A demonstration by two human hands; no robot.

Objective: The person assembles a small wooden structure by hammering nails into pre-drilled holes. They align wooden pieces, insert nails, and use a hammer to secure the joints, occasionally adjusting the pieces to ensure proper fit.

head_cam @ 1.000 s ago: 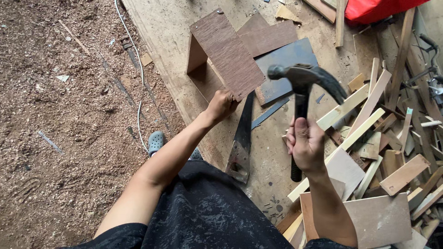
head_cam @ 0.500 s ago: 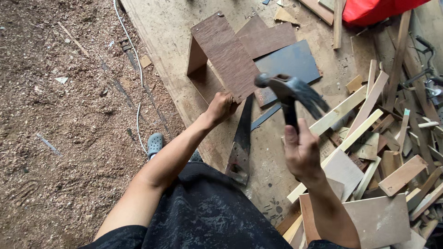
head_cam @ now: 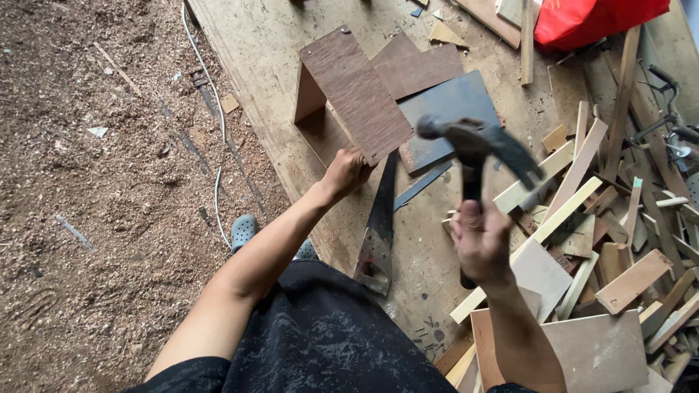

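My right hand (head_cam: 480, 240), a little right of the frame's centre, is clamped in a fist around the dark handle of a claw hammer (head_cam: 475, 145). The hammer stands raised off the floor, its blurred head just above my fist and pointing toward the upper middle of the frame. My left hand (head_cam: 346, 172), just left of centre, has its fingers curled onto the near lower edge of a brown wooden panel (head_cam: 357, 91); I cannot tell whether it pinches the edge or only presses on it. That panel sits tilted, joined at its upper left to a second brown board so the two form a corner piece standing on the plywood floor sheet (head_cam: 269, 44).

Just right of my left hand a handsaw (head_cam: 378, 225) lies flat, blade running toward the bottom of the frame. Behind the hammer, a dark blue-grey sheet (head_cam: 444, 102) lies flat, with another brown board (head_cam: 419, 69) above it.

Along the right side of the frame is a heap of pale wood offcuts (head_cam: 604, 240), slats and small blocks lying crosswise. A red object (head_cam: 597, 18) sits at the upper right edge. The left half of the frame is sawdust-covered ground (head_cam: 95, 182), crossed by a thin white cord (head_cam: 215, 124). A grey-blue shoe (head_cam: 244, 231) shows by my left forearm.
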